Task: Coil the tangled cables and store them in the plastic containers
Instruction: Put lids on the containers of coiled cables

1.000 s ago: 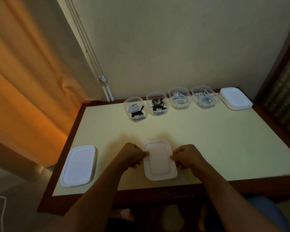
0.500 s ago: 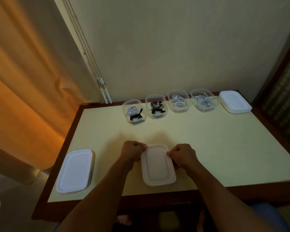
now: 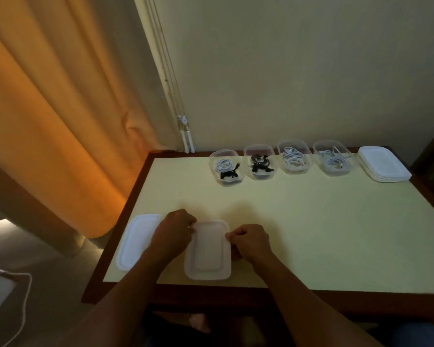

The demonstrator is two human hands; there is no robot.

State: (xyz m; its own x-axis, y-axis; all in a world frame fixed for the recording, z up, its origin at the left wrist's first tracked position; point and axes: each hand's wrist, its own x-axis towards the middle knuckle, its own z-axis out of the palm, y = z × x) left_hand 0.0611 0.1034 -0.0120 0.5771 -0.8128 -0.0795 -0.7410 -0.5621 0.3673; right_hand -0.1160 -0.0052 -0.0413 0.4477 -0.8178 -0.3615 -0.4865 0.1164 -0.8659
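Near the desk's (image 3: 311,234) front edge, our left hand (image 3: 173,234) and right hand (image 3: 251,242) grip the lidded container (image 3: 208,254), fingers (image 3: 230,236) curled over its long sides and pinching the lid rim. Uneven pressure may leave a corner unsealed, or nudge it off the edge. Just left lies another closed container (image 3: 135,242); four open containers (image 3: 296,156) of coiled cables (image 3: 224,165) and spare lids (image 3: 383,166) wait well behind, out of our way.

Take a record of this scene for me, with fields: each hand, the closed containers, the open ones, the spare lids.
left hand: grips left edge of centre lidded container
right hand: grips its right edge
second lidded container: to the left, untouched
open containers: four in back row, cables inside
spare lids: stacked, back right
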